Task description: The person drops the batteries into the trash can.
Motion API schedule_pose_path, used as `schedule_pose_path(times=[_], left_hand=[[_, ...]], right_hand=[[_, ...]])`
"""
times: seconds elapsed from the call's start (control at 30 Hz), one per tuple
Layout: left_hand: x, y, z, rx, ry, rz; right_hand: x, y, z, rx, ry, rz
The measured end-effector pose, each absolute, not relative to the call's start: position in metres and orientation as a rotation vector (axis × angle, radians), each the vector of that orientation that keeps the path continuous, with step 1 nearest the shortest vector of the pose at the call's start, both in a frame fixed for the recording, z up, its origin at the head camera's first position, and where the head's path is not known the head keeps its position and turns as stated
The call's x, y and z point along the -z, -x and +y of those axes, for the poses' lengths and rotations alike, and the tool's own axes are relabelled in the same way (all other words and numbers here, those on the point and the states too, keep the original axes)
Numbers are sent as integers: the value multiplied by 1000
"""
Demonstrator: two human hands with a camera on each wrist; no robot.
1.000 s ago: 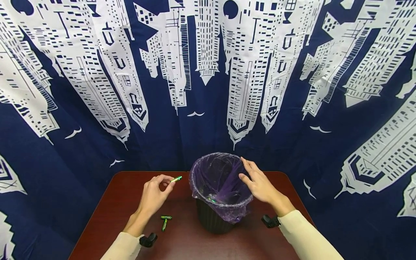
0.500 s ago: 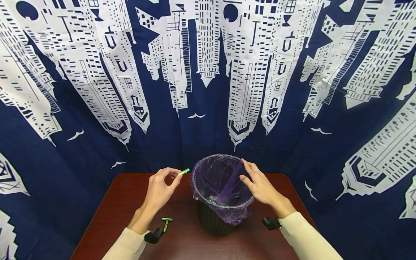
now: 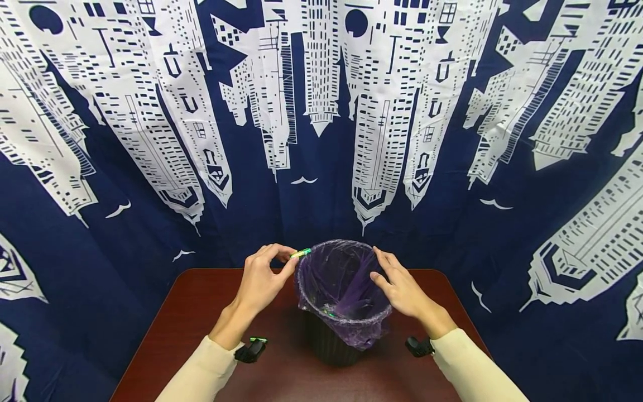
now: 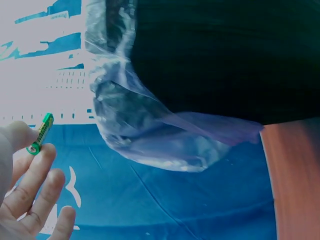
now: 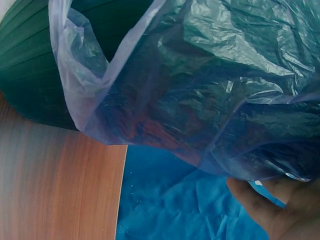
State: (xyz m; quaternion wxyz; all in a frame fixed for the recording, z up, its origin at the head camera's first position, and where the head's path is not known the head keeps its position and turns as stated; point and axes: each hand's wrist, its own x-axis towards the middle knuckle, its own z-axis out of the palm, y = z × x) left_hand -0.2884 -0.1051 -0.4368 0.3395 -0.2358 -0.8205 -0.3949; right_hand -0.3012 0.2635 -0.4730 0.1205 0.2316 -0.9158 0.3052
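Observation:
In the head view my left hand [image 3: 263, 279] pinches a green and yellow battery [image 3: 301, 253] between thumb and fingertips, at the left rim of a dark bin [image 3: 329, 340]. The left wrist view shows the same battery [image 4: 44, 132] held upright-slanted, apart from the bin's side. A purple plastic bag [image 3: 351, 290] lines the bin and hangs over its rim. At the bin's right rim, my right hand [image 3: 404, 287] rests with fairly straight fingers against the bag. Small green bits [image 3: 329, 313] show inside the bin, too small to make out fully.
On the reddish-brown table [image 3: 281, 368], another green battery [image 3: 258, 339] lies partly behind the black left wrist camera [image 3: 250, 352]. A blue curtain [image 3: 251, 223] with a white city print hangs behind the table.
My left hand has moved right and away from me, bringing the battery to the bin's rim. The left wrist camera now covers one of the table batteries. My right hand stays put.

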Motion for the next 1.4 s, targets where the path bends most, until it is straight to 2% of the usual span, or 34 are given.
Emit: schedule_pose_path(times=[0.8,1.4], left_hand=[[384,314,-44,993,769,-2285],[383,317,-36,973,777,-2363]], right_hand=[[476,302,266,-912,-669,-2687],[477,306,267,-934,-650,-2686]])
